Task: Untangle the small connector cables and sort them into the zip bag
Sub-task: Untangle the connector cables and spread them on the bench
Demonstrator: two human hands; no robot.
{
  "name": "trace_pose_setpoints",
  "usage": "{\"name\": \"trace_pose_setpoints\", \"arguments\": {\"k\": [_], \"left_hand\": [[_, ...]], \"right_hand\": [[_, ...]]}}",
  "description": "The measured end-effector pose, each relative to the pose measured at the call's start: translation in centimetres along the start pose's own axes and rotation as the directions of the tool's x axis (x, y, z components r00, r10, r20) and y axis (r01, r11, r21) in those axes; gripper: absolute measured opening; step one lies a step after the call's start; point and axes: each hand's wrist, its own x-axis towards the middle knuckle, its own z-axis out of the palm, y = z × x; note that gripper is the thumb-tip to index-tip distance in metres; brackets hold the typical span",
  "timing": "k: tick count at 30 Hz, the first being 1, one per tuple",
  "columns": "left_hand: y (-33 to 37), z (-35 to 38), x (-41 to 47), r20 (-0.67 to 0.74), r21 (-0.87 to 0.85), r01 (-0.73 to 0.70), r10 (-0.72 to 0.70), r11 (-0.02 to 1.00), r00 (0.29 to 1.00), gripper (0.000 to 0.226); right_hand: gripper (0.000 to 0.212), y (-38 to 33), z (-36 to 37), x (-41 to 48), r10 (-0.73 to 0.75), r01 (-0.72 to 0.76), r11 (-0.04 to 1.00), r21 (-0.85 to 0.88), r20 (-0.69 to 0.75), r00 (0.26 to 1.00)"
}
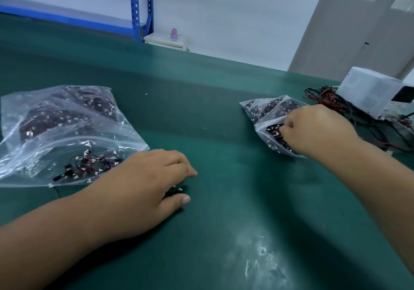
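Observation:
A large clear zip bag [67,119] lies at the left of the green table, holding dark bundles and a loose tangle of small connector cables [89,165] near its mouth. My left hand [152,177] rests on the table just right of that bag, fingers curled over a few dark cables with white plugs [177,190]. A smaller clear bag [264,112] full of cables lies at the right. My right hand [318,130] sits at this bag's open side, its fingers pinching a clump of cables [274,131] there.
A white box-shaped device [371,92] stands at the far right with red and black wires [331,101] spread beside it. Blue shelving [141,7] rises behind the table's far edge. White scuff marks [262,258] show on the mat near me.

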Motion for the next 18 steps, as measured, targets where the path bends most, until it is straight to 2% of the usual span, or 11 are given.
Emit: {"name": "trace_pose_setpoints", "arguments": {"k": [2, 4, 6, 8, 10, 13, 15, 18], "left_hand": [[-0.9, -0.4, -0.1, 0.061, 0.115, 0.065, -0.072, 0.991, 0.996, 0.063], [-2.0, -0.3, -0.3, 0.120, 0.112, 0.134, -0.147, 0.985, 0.982, 0.072], [-2.5, -0.3, -0.3, 0.154, -0.036, 0.191, -0.184, 0.981, 0.971, 0.076], [-2.7, -0.1, 0.0, 0.084, -0.272, 0.235, -0.220, 0.933, 0.972, 0.074], [-2.8, 0.3, 0.5, -0.031, -0.545, 0.260, -0.329, 0.797, 0.944, 0.067], [-2.8, 0.7, 1.4, -0.089, -0.864, 0.187, -0.507, 0.468, 0.857, 0.067], [-2.6, 0.8, 1.9, -0.067, -0.949, 0.121, -0.563, 0.291, 0.823, 0.067], [-2.0, 0.8, 2.2, -0.035, -0.989, 0.052, -0.552, 0.141, 0.833, 0.075]], "right_hand": [[0.024, -1.6, -0.5, -2.1, -0.025, 0.028, 0.999, 0.021, -0.163, 0.986], [0.028, -4.0, -0.9, -4.6, -0.149, 0.201, 0.964, 0.175, -0.272, 0.951], [0.028, -6.7, -0.6, -6.6, -0.332, 0.406, 0.854, 0.326, -0.261, 0.907], [0.036, -9.5, 0.6, -8.2, -0.462, 0.458, 0.738, 0.496, -0.123, 0.878], [0.065, -12.1, 1.9, -9.6, -0.542, 0.415, 0.684, 0.600, 0.038, 0.839], [0.103, -15.0, 3.7, -10.5, -0.576, 0.438, 0.675, 0.594, 0.054, 0.816], [0.104, -16.4, 3.7, -10.4, -0.543, 0.436, 0.676, 0.594, 0.001, 0.840], [0.084, -18.2, 3.3, -9.9, -0.507, 0.452, 0.633, 0.628, -0.105, 0.855]]}}
